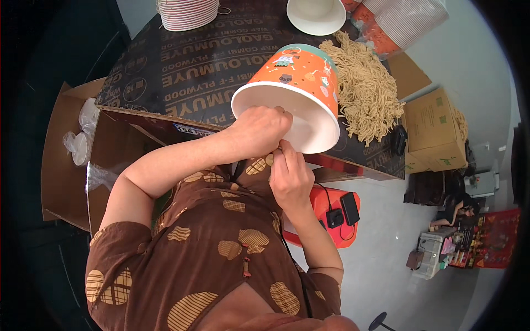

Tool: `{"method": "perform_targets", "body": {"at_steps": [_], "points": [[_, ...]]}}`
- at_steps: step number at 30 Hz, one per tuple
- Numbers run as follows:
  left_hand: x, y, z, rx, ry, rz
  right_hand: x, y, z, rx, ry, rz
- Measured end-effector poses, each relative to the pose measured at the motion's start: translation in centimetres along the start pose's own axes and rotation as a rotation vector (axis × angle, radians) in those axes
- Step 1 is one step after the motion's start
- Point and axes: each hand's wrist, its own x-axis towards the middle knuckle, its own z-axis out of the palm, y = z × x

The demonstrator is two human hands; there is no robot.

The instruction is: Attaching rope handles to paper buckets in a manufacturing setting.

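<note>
Orange paper tub (301, 74), slightly above and right of the middle of the frame: tipped over, open mouth toward the wearer, white inside, pale green band at the base, small cartoon figures on the wall. Its mouth reaches the near edge of the dark tabletop (143, 60).

Left hand (262, 128) across the lower left of the tub's mouth, fingers curled in tight, back of the hand up. Right hand (291, 175) just below it, thumb and fingers drawn narrow, tips close to the left hand near the rim. Whether anything thin is pinched between them, cannot tell.

Right of the tub, a heap of beige cord (369, 85). Top edge of the frame: a white bowl (317, 16) just above the tub; at upper left, a nested stack (189, 12) with red-lined rims; at upper right, wrapped tubs (406, 25) in clear plastic.

Right side: cardboard box (433, 135). Below the right part of the tabletop, a red stool (321, 199) bearing a black device (349, 208) and a cable. Left edge: an open carton (63, 165) with clear plastic.
</note>
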Motion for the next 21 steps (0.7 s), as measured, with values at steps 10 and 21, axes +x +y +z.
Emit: {"method": "perform_targets", "body": {"at_steps": [10, 21], "points": [[1.5, -0.5, -0.8, -0.034, -0.068, -0.041, 1.7, 0.9, -0.2, 0.040, -0.019, -0.009], [3.1, -1.8, -2.9, -0.137, -0.205, -0.109, 3.3, 2.8, -1.3, 0.172, -0.067, -0.040]]}}
